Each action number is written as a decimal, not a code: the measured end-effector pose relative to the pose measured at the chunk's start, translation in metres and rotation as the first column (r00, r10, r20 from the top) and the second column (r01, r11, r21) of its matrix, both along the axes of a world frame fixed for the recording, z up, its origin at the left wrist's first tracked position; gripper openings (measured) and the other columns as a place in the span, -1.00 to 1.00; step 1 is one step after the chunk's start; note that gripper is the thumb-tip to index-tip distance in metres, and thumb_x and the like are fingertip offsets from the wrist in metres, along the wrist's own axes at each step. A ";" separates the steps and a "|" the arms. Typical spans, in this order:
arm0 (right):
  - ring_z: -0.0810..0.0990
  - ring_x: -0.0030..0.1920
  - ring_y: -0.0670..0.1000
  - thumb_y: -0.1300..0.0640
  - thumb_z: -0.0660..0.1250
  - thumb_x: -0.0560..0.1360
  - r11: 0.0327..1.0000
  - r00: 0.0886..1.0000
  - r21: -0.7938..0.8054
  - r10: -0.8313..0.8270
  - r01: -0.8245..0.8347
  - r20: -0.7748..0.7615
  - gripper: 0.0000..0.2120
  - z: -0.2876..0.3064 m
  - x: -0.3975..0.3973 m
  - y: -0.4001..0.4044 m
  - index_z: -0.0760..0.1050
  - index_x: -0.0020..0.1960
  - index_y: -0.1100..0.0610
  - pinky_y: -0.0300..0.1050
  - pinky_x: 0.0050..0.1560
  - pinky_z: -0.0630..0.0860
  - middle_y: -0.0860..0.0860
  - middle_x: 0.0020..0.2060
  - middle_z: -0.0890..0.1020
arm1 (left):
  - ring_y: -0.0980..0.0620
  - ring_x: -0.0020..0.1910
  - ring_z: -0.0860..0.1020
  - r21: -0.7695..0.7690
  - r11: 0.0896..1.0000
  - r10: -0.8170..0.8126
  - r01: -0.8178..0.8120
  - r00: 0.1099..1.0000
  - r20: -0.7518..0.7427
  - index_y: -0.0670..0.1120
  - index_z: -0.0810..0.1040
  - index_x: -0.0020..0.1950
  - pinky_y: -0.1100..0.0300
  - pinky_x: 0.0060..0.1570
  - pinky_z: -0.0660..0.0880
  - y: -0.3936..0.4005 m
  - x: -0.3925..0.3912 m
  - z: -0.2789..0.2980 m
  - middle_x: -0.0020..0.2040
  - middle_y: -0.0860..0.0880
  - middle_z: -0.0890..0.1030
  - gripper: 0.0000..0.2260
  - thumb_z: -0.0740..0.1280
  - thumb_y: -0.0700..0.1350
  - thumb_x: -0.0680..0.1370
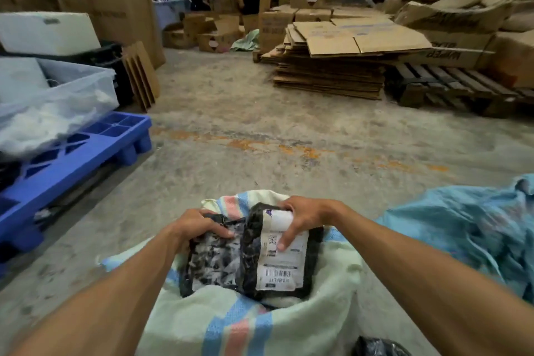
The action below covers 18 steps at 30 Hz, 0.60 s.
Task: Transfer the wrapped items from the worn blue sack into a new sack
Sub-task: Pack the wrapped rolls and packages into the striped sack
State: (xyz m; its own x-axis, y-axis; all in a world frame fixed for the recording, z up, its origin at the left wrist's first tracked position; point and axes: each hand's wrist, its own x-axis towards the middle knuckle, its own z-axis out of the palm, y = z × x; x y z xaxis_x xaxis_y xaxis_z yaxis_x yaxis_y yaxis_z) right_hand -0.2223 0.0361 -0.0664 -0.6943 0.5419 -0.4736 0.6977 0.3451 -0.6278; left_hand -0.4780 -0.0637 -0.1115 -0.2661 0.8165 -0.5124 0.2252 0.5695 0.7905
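A pale green woven sack (231, 324) with blue and pink stripes stands open in front of me. Over its mouth I hold two wrapped parcels side by side. My left hand (196, 225) grips the top of a black-and-white patterned parcel (213, 266). My right hand (303, 218) grips the top of a black parcel with a white shipping label (284, 263). The worn blue sack (468, 228) lies crumpled on the floor to the right.
A blue plastic pallet (72, 159) with clear bins sits at left. Flattened cardboard (332, 66) is stacked ahead, with a wooden pallet (450, 89) to its right and cartons behind. A black wrapped item (378, 347) lies at the bottom edge. Bare concrete floor lies between.
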 end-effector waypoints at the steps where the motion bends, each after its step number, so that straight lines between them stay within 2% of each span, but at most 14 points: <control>1: 0.71 -0.05 -0.02 0.01 0.68 0.15 1.000 0.997 -0.004 0.023 -0.023 0.068 -0.45 -0.008 -0.008 0.003 0.60 0.09 0.03 0.00 0.07 0.64 -0.08 -0.04 0.72 | -0.14 -0.10 0.70 -0.001 1.000 -0.015 0.015 1.000 0.008 -0.14 0.72 -0.07 -0.05 0.00 0.63 0.002 0.000 -0.013 -0.12 -0.16 0.72 -0.47 0.69 -0.18 -0.02; 4: 0.71 -0.03 0.01 0.06 0.66 0.18 0.994 0.960 -0.061 0.100 -0.087 0.261 -0.43 -0.015 -0.021 0.008 0.57 0.15 0.03 -0.01 0.05 0.64 -0.06 -0.01 0.71 | -0.13 -0.08 0.69 0.021 0.999 -0.027 0.027 1.000 -0.012 -0.11 0.72 -0.05 -0.07 0.03 0.62 0.005 0.004 -0.036 -0.09 -0.15 0.72 -0.49 0.68 -0.18 0.03; 5: 0.71 -0.03 0.05 0.11 0.65 0.21 0.991 0.940 -0.100 0.121 -0.093 0.319 -0.45 -0.019 -0.025 0.011 0.56 0.16 0.06 0.00 0.04 0.65 -0.03 0.01 0.71 | -0.13 -0.04 0.68 0.041 0.999 -0.033 0.034 0.999 -0.028 -0.12 0.70 -0.01 -0.07 0.05 0.61 0.007 0.005 -0.041 -0.06 -0.14 0.72 -0.40 0.69 -0.10 -0.02; 7: 0.70 0.01 0.14 0.24 0.59 0.26 0.987 0.892 -0.143 0.131 -0.076 0.433 -0.49 -0.023 -0.032 0.013 0.56 0.18 0.14 0.04 0.03 0.65 0.07 0.05 0.70 | -0.12 0.13 0.59 0.053 0.998 -0.020 0.027 0.992 -0.123 -0.19 0.58 0.21 -0.04 0.19 0.54 0.012 0.005 -0.044 0.21 -0.12 0.60 -0.15 0.70 -0.01 -0.05; 8: 0.68 0.02 0.18 0.28 0.55 0.28 0.988 0.867 -0.141 0.128 -0.067 0.483 -0.50 -0.027 -0.037 0.012 0.55 0.20 0.17 0.03 0.02 0.64 0.11 0.08 0.68 | -0.07 0.20 0.52 0.052 0.999 0.006 0.003 0.986 -0.168 -0.24 0.45 0.34 0.00 0.28 0.47 0.013 0.005 -0.046 0.31 -0.02 0.48 -0.03 0.71 -0.02 0.00; 9: 0.67 -0.01 0.19 0.30 0.52 0.30 0.990 0.844 -0.122 0.118 -0.063 0.523 -0.50 -0.029 -0.040 0.010 0.53 0.22 0.21 -0.03 -0.04 0.64 0.13 0.10 0.66 | -0.02 0.22 0.46 0.078 0.997 0.035 -0.020 0.980 -0.197 -0.29 0.30 0.41 0.04 0.36 0.38 0.014 0.005 -0.049 0.30 0.10 0.43 0.03 0.71 -0.07 0.06; 10: 0.64 -0.09 0.17 0.30 0.48 0.32 0.993 0.823 -0.097 0.106 -0.062 0.559 -0.54 -0.031 -0.043 0.008 0.52 0.21 0.25 -0.14 -0.17 0.62 0.14 0.07 0.65 | 0.01 0.20 0.45 0.113 0.994 0.040 -0.016 0.976 -0.214 -0.30 0.21 0.43 0.04 0.41 0.30 0.013 0.006 -0.050 0.24 0.21 0.44 0.05 0.71 -0.10 0.10; 11: 0.59 -0.18 0.13 0.29 0.45 0.34 0.995 0.794 -0.068 0.098 -0.071 0.600 -0.62 -0.033 -0.045 0.006 0.52 0.15 0.27 -0.25 -0.34 0.55 0.13 -0.01 0.63 | 0.03 0.20 0.44 0.137 0.991 0.032 -0.001 0.973 -0.229 -0.30 0.18 0.43 0.04 0.44 0.26 0.013 0.006 -0.052 -0.55 0.37 0.29 0.06 0.71 -0.12 0.10; 12: 0.53 -0.26 0.09 0.26 0.43 0.35 0.996 0.759 -0.039 0.089 -0.084 0.645 -0.70 -0.035 -0.046 0.006 0.52 0.07 0.26 -0.33 -0.47 0.46 0.11 -0.11 0.59 | 0.01 0.23 0.44 0.151 0.988 0.024 0.013 0.971 -0.239 -0.28 0.17 0.43 0.05 0.43 0.27 0.014 0.005 -0.054 0.43 -0.08 -0.23 0.07 0.71 -0.11 0.09; 13: 0.49 -0.30 0.07 0.23 0.43 0.34 0.995 0.719 -0.011 0.078 -0.097 0.690 -0.74 -0.036 -0.048 0.008 0.53 0.00 0.23 -0.35 -0.51 0.40 0.10 -0.17 0.54 | -0.01 0.25 0.43 0.153 0.988 0.015 0.023 0.970 -0.241 -0.24 0.20 0.43 0.08 0.41 0.31 0.013 0.003 -0.057 0.23 0.11 0.38 0.05 0.71 -0.09 0.09; 14: 0.50 -0.30 0.08 0.18 0.45 0.27 0.994 0.684 0.012 0.069 -0.113 0.726 -0.70 -0.041 -0.051 0.011 0.55 -0.02 0.24 -0.33 -0.46 0.41 0.10 -0.15 0.55 | -0.04 0.29 0.42 0.151 0.988 0.011 0.027 0.970 -0.243 -0.16 0.29 0.38 0.07 0.40 0.31 0.012 0.000 -0.062 0.30 0.00 0.37 -0.05 0.70 -0.06 0.11; 15: 0.53 -0.26 0.10 0.14 0.46 0.16 0.989 0.652 0.032 0.070 -0.144 0.755 -0.59 -0.044 -0.053 0.014 0.59 -0.02 0.27 -0.28 -0.36 0.46 0.11 -0.08 0.59 | -0.07 0.38 0.35 0.162 0.986 0.004 0.046 0.955 -0.296 -0.06 0.43 0.22 0.04 0.45 0.25 0.010 -0.002 -0.066 0.42 -0.06 0.29 -0.24 0.69 0.03 0.13; 16: 0.57 -0.20 0.11 0.12 0.45 0.05 0.987 0.627 0.042 0.067 -0.157 0.776 -0.46 -0.050 -0.054 0.019 0.62 0.01 0.28 -0.21 -0.24 0.50 0.12 0.01 0.62 | -0.08 0.49 0.20 0.167 0.983 -0.008 0.078 0.924 -0.382 0.04 0.54 0.08 0.01 0.50 0.14 0.006 -0.006 -0.071 0.52 -0.06 0.14 -0.40 0.65 0.16 0.14; 18: 0.63 -0.07 0.13 0.13 0.42 -0.06 0.986 0.571 0.053 0.047 -0.157 0.820 -0.32 -0.060 -0.052 0.026 0.62 0.07 0.28 -0.10 -0.05 0.56 0.14 0.10 0.63 | -0.04 0.57 -0.03 0.179 0.970 -0.040 0.164 0.834 -0.550 0.11 0.66 0.04 0.01 0.54 -0.03 -0.001 -0.009 -0.081 0.59 0.01 -0.06 -0.47 0.53 0.34 0.18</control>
